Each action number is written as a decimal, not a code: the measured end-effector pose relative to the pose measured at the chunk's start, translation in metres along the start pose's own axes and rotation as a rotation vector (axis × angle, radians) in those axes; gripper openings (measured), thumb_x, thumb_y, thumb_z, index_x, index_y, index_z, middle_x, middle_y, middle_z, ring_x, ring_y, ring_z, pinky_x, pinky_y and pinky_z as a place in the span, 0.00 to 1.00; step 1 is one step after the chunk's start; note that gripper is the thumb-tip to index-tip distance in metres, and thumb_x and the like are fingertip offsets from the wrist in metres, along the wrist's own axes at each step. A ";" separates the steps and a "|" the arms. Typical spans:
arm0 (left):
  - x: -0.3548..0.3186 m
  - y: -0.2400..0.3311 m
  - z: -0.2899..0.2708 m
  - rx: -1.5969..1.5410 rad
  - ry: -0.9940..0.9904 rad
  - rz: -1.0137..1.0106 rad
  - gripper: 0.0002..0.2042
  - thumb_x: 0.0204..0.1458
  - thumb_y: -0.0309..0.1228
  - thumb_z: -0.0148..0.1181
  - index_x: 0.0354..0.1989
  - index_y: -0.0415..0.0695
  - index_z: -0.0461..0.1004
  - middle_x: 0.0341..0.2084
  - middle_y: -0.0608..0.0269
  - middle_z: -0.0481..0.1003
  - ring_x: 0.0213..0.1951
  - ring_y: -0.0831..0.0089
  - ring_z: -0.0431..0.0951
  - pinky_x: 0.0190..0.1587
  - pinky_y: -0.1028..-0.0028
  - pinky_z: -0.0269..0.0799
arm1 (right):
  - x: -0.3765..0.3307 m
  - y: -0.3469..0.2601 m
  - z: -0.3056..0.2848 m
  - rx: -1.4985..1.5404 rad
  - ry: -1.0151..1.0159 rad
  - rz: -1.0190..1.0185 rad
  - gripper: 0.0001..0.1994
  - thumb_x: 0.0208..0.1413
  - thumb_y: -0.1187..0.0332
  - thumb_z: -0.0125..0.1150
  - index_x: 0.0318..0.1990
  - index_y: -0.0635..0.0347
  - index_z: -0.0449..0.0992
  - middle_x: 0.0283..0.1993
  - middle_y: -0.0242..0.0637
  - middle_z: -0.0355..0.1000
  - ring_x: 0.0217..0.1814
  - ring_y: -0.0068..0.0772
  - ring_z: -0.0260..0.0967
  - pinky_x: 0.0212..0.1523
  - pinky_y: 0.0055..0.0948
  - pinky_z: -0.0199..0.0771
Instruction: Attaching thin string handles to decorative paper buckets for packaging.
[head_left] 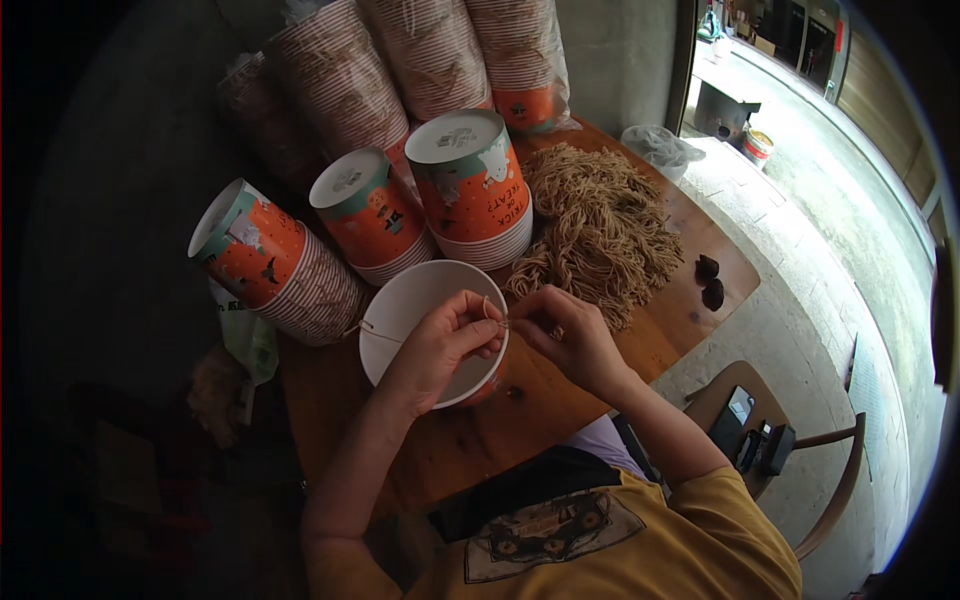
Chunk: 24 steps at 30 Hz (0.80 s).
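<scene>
A white-lined paper bucket (405,290) stands upright on the wooden table in front of me, its mouth facing up. A thin tan cord (386,336) is knotted at the bucket's left rim and runs across the mouth toward my hands. At the right rim, my left hand (452,342) pinches the cord, and a small loop rises above its fingertips. My right hand (568,338) meets it there, thumb and fingers closed on the cord. The fingers hide the exact point where cord and rim meet. A large heap of loose tan cords (600,215) lies just beyond my right hand.
Upside-down stacks of orange and green buckets (465,195) stand behind, with bagged stacks (340,75) against the wall. Two small dark objects (710,283) lie near the right edge of the table (715,240). A chair (765,400) at right holds a phone (738,408).
</scene>
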<state>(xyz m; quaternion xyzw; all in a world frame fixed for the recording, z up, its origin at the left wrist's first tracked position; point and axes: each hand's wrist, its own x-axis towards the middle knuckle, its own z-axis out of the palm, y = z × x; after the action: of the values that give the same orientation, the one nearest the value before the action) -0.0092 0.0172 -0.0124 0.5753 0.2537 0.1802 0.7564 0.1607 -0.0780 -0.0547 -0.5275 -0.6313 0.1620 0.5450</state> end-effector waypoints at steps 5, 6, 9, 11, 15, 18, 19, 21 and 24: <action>-0.001 0.002 0.000 -0.004 0.006 -0.025 0.04 0.57 0.26 0.52 0.39 0.42 0.68 0.32 0.66 0.72 0.33 0.82 0.71 0.40 0.82 0.69 | -0.002 -0.008 0.001 -0.088 0.043 0.034 0.07 0.50 0.71 0.62 0.35 0.61 0.72 0.30 0.38 0.69 0.30 0.36 0.71 0.30 0.30 0.71; 0.000 0.002 0.000 -0.005 0.006 -0.026 0.04 0.57 0.26 0.52 0.39 0.42 0.68 0.32 0.66 0.72 0.33 0.82 0.71 0.40 0.82 0.69 | -0.003 -0.011 0.001 -0.075 0.047 0.060 0.07 0.50 0.71 0.62 0.34 0.61 0.71 0.30 0.38 0.69 0.30 0.37 0.71 0.29 0.30 0.71; 0.001 0.004 0.000 -0.020 0.013 -0.069 0.05 0.57 0.26 0.53 0.40 0.43 0.68 0.32 0.66 0.72 0.33 0.82 0.71 0.39 0.82 0.68 | -0.007 -0.017 0.005 -0.078 0.060 0.054 0.07 0.50 0.71 0.62 0.34 0.61 0.71 0.30 0.38 0.69 0.29 0.37 0.71 0.29 0.30 0.71; 0.002 0.005 0.000 -0.056 0.026 -0.106 0.05 0.56 0.26 0.53 0.40 0.43 0.68 0.33 0.66 0.72 0.33 0.81 0.71 0.39 0.81 0.68 | -0.008 -0.025 0.009 -0.074 0.071 0.016 0.07 0.50 0.71 0.62 0.33 0.61 0.70 0.29 0.37 0.68 0.28 0.35 0.71 0.28 0.30 0.71; 0.005 0.003 -0.004 -0.096 0.001 -0.148 0.06 0.56 0.26 0.53 0.41 0.44 0.68 0.35 0.66 0.71 0.34 0.80 0.72 0.38 0.79 0.69 | -0.009 -0.026 0.017 -0.041 0.084 0.008 0.08 0.49 0.71 0.64 0.34 0.61 0.72 0.28 0.35 0.66 0.25 0.28 0.67 0.26 0.25 0.68; 0.005 0.007 -0.003 -0.116 0.005 -0.202 0.07 0.55 0.26 0.54 0.42 0.44 0.67 0.36 0.66 0.71 0.35 0.79 0.72 0.38 0.77 0.69 | -0.009 -0.025 0.020 -0.047 0.105 0.001 0.08 0.49 0.71 0.65 0.34 0.60 0.72 0.28 0.35 0.67 0.25 0.29 0.68 0.26 0.26 0.68; 0.005 0.007 -0.004 -0.134 -0.005 -0.210 0.08 0.55 0.26 0.54 0.42 0.44 0.67 0.36 0.66 0.71 0.36 0.79 0.73 0.38 0.77 0.70 | -0.009 -0.024 0.021 -0.076 0.116 -0.037 0.08 0.48 0.71 0.65 0.34 0.60 0.72 0.28 0.35 0.67 0.25 0.28 0.68 0.25 0.26 0.69; 0.006 0.008 -0.003 -0.153 -0.020 -0.217 0.08 0.55 0.26 0.54 0.43 0.44 0.67 0.36 0.66 0.71 0.36 0.78 0.73 0.38 0.76 0.70 | -0.010 -0.023 0.021 -0.111 0.130 -0.074 0.08 0.48 0.71 0.66 0.34 0.60 0.73 0.28 0.35 0.67 0.25 0.28 0.68 0.25 0.27 0.69; 0.003 0.012 0.002 -0.151 0.021 -0.234 0.09 0.54 0.25 0.54 0.43 0.44 0.66 0.36 0.66 0.71 0.36 0.77 0.73 0.39 0.76 0.71 | -0.012 -0.021 0.022 -0.201 0.135 -0.128 0.09 0.47 0.72 0.66 0.35 0.59 0.74 0.28 0.34 0.67 0.25 0.29 0.68 0.25 0.28 0.69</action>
<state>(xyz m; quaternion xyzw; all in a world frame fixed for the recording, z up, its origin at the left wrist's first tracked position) -0.0056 0.0204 -0.0008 0.4814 0.3127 0.1153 0.8106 0.1301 -0.0878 -0.0522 -0.5476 -0.6387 0.0270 0.5399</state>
